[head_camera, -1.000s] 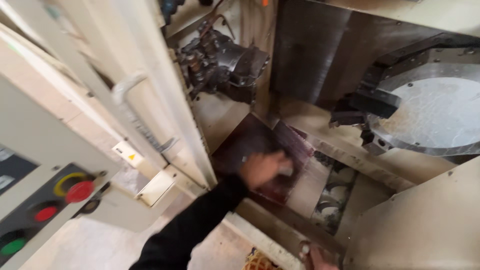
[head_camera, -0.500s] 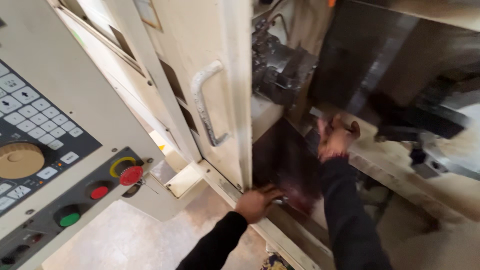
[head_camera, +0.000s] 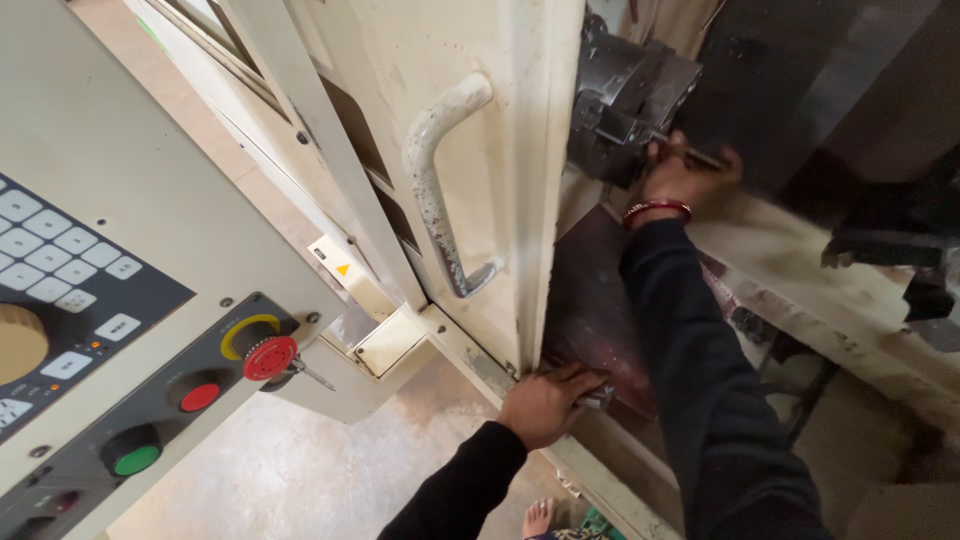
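Machine bay, right hand (head_camera: 685, 180), thin rod (head_camera: 698, 156) pointing right

Control panel (head_camera: 110, 330) left of door (head_camera: 470, 190), chuck (head_camera: 625, 95) behind door (right side), sill (head_camera: 600, 470) below

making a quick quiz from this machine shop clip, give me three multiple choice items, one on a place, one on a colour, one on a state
1. Where is the right hand?
A. on the control panel
B. at the dark metal chuck inside the machine
C. on the door handle

2. What colour is the round mushroom button with the yellow ring?
A. red
B. blue
C. white

3. How is the left hand?
A. hanging free
B. gripping the curved cream door handle
C. resting on the lower sill by the cream sliding door

Answers:
1 B, it reaches in beside the chuck, holding a thin tool.
2 A, its cap is red.
3 C, its fingers press the sill edge.
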